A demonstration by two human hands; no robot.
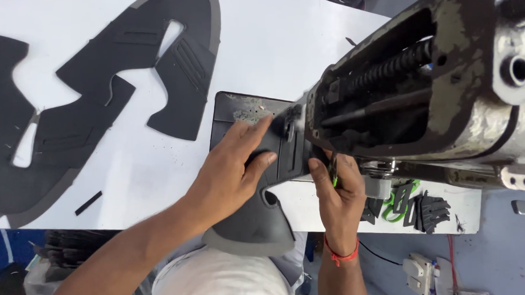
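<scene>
1. The left hand (pixel 230 167) lies flat, fingers spread and pressing down on the black cut shoe-upper panel with a grey edge (pixel 259 214); its grip is wide and closes on nothing.
2. The right hand (pixel 337 194), with a red thread at the wrist, pinches the same panel's edge at about 3 o'clock of the left hand; its grip is narrow, thumb and fingers holding the fabric just beside the machine's foot.
3. The panel runs from the near edge of the white surface (pixel 266 43), where it overhangs, up under the head of the worn grey metal sewing machine (pixel 427 83) at 1 o'clock; the needle itself is hidden.
4. The step in hand looks like feeding the panel under the foot; the next move seems to call for both hands steering it evenly along the seam line.
5. At 10 o'clock lie more black cut panels (pixel 143 56), well apart from the hands; small black cut pieces and green loops (pixel 414 208) sit at 3 o'clock.
</scene>
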